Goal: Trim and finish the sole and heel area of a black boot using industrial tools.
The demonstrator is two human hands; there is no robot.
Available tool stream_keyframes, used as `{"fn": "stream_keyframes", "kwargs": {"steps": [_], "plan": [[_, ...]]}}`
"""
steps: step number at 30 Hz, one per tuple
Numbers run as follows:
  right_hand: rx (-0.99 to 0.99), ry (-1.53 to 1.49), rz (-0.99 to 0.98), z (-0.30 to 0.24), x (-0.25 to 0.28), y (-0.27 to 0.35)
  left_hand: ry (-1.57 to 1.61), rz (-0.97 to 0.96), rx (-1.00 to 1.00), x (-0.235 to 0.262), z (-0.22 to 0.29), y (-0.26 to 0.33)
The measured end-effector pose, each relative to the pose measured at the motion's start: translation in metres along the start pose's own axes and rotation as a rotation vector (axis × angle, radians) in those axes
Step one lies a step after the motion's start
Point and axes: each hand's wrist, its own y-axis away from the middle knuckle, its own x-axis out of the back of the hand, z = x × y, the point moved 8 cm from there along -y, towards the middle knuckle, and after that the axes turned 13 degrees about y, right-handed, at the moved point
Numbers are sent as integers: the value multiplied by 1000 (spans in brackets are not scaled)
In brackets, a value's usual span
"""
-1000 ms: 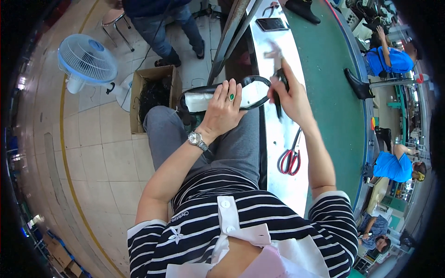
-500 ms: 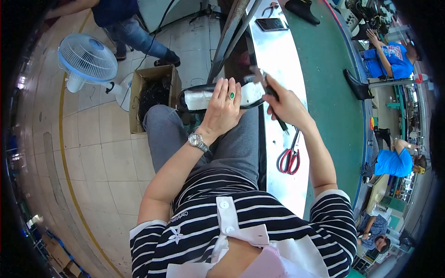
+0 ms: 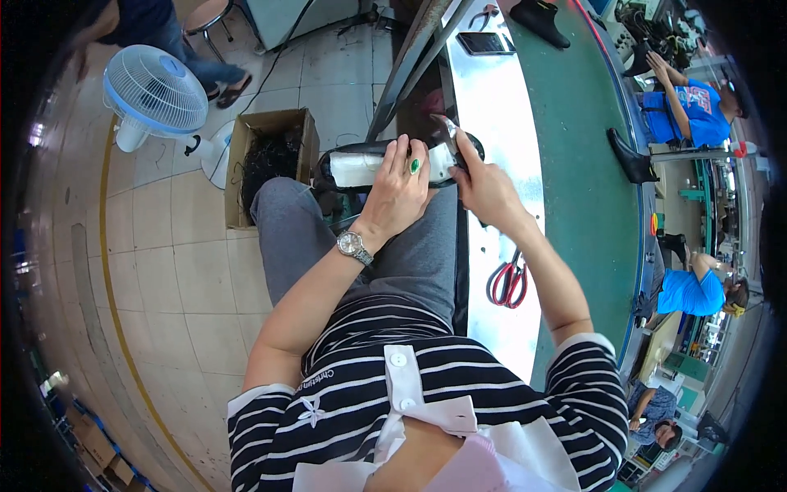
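Across my lap lies a black shoe point(image 3: 354, 170), bottom up, with a pale white underside. My left hand point(image 3: 395, 184) presses over its middle, fingers bent together around it, with a green-stoned ring and a wristwatch. At the shoe's right end, my right hand point(image 3: 485, 184) grips dark-handled pincers point(image 3: 447, 129). Their curved metal head sticks up past my fingers, just above the shoe; whether it touches the shoe I cannot tell. The handles are mostly hidden by my hand.
Red-handled scissors point(image 3: 508, 283) and a phone point(image 3: 485, 43) lie on the metal bench edge point(image 3: 500, 98). Beyond runs a green belt point(image 3: 574, 205) carrying black boots point(image 3: 630, 156). On the left stand a cardboard box point(image 3: 232, 172) of black scraps and a fan point(image 3: 156, 90). Several people are nearby.
My right hand has moved left and turned, bringing the pincers' head upright over the shoe's end. My left hand keeps its hold. A person at the upper left has stepped farther left.
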Motion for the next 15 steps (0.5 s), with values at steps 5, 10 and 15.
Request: {"fn": "stream_keyframes", "kwargs": {"steps": [5, 10, 15], "plan": [[-38, -233, -11, -11, 15, 2, 33, 33, -8, 3, 0, 2], [114, 69, -98, -14, 0, 3, -10, 11, -44, -1, 0, 2], [43, -34, 95, -22, 7, 6, 51, 57, -37, -2, 0, 3]]}}
